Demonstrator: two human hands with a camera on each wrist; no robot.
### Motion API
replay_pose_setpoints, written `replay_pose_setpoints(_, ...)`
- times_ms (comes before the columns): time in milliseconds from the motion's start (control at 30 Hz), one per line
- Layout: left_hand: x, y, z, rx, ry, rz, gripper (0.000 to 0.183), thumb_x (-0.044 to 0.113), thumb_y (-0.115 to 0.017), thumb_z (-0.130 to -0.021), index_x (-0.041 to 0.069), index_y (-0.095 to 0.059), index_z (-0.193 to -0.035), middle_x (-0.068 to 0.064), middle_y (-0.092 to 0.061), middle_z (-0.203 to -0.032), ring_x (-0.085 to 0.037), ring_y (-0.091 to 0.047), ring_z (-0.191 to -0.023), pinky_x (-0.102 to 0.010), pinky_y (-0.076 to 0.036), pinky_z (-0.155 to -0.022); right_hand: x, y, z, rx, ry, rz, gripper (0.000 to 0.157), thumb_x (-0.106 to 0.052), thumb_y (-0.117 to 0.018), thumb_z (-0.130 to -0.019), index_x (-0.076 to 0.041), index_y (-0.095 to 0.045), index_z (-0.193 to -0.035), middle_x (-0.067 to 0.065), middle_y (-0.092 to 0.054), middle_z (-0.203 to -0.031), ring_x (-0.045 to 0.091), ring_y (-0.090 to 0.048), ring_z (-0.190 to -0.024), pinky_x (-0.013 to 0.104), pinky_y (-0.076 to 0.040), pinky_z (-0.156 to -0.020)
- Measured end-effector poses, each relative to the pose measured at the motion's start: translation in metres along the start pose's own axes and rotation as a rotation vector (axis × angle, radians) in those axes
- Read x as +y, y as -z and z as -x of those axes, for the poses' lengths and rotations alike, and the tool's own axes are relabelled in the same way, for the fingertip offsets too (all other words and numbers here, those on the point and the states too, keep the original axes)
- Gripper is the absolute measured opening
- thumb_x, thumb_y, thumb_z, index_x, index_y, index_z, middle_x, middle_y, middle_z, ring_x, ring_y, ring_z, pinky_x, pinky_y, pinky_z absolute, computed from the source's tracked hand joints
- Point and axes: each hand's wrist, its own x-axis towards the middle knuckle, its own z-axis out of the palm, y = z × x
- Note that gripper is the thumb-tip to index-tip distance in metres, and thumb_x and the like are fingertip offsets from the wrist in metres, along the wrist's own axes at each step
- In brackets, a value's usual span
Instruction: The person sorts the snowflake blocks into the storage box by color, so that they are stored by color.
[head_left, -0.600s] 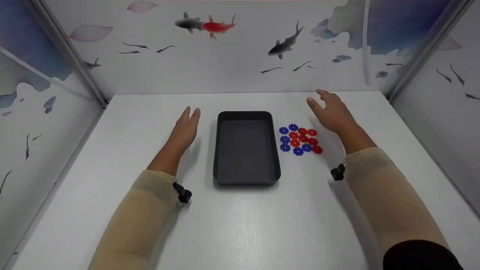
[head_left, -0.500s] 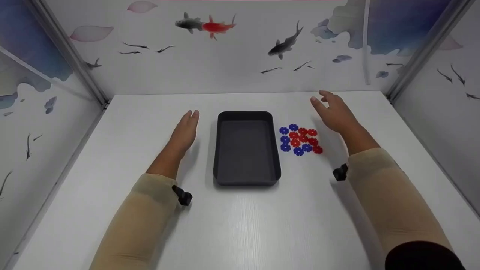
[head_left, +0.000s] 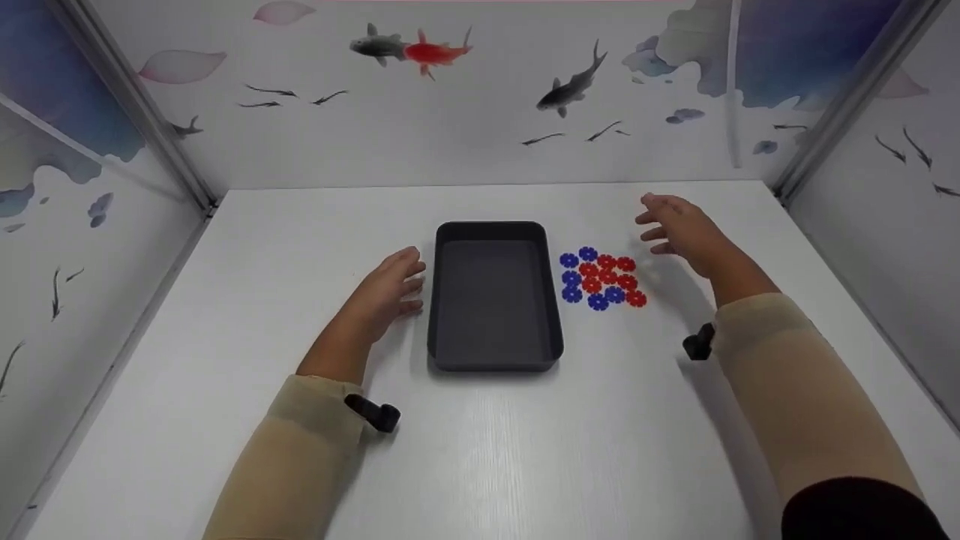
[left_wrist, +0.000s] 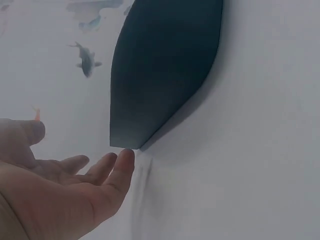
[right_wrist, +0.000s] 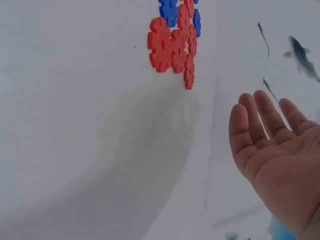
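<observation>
A dark grey rectangular tray [head_left: 495, 300] stands in the middle of the table, with nothing in it. Just left of it hovers my left hand [head_left: 381, 292], fingers loosely bent and holding nothing; in the left wrist view its fingertips are close to the tray's side [left_wrist: 160, 75], and I cannot tell whether they touch. Red and blue flower-shaped plastic discs [head_left: 607, 277] lie flat in a cluster right of the tray. Beyond that cluster, to the upper right, my right hand [head_left: 681, 231] is held above the table with relaxed fingers and nothing in them. The right wrist view shows red discs [right_wrist: 160, 45] apart from that hand.
White panels printed with fish [head_left: 566, 86] enclose the white table [head_left: 480, 450] at the back and both sides. Metal corner posts [head_left: 855, 105] rise at the rear. A black wrist camera [head_left: 375, 414] sits on the left sleeve, another [head_left: 699, 343] on the right.
My left hand has come nearer the tray's left side and turned, its fingers now pointing toward it. The right hand has drawn slightly right and toward me. Tray and discs stay put.
</observation>
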Motion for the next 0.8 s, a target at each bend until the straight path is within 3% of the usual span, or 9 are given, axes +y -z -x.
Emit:
replay_pose_setpoints(133, -0.003, -0.004, 0.0, -0.028, 0.009, 0.026, 0.071, 0.049, -0.047, -0.112, 0.023, -0.022, -0.172, -0.005, -0.033, -0.177, -0.028, -0.034, -0.164, -0.047, -0.043, -0.126, 0.009, 0.005, 0.0, -0.044, -0.053, -0.09, 0.083, -0.071, -0.047, -0.104, -0.02, -0.033, -0.167, 0.014, -0.046, -0.166, 0.034, -0.052, -0.147, 0.048, -0.046, -0.123)
replay_pose_setpoints(333, -0.01, -0.005, 0.003, -0.067, 0.025, 0.047, 0.075, 0.045, -0.056, -0.109, 0.025, -0.022, -0.172, -0.007, -0.031, -0.177, -0.029, -0.032, -0.164, -0.047, -0.041, -0.127, 0.021, 0.005, -0.001, -0.091, -0.103, -0.206, 0.06, -0.037, -0.062, -0.109, -0.013, -0.042, -0.161, 0.013, -0.049, -0.163, 0.031, -0.056, -0.146, 0.042, -0.046, -0.124)
replay_pose_setpoints(600, -0.019, -0.006, 0.001, -0.079, 0.008, 0.042, 0.072, 0.024, -0.058, -0.109, 0.017, -0.023, -0.172, -0.007, -0.032, -0.176, -0.025, -0.043, -0.158, -0.045, -0.044, -0.124, 0.035, 0.002, -0.007, -0.129, -0.121, -0.209, 0.057, -0.022, -0.064, -0.108, -0.015, -0.045, -0.16, 0.011, -0.053, -0.161, 0.028, -0.056, -0.146, 0.04, -0.046, -0.123)
replay_pose_setpoints(800, -0.02, -0.008, 0.0, -0.091, -0.015, -0.017, 0.066, 0.014, -0.058, -0.108, 0.017, -0.033, -0.169, -0.003, -0.033, -0.175, -0.025, -0.052, -0.149, -0.041, -0.049, -0.117, 0.037, 0.001, -0.01, -0.149, -0.12, -0.067, 0.057, -0.021, -0.069, -0.105, -0.021, -0.049, -0.158, 0.008, -0.057, -0.157, 0.026, -0.057, -0.142, 0.041, -0.047, -0.122)
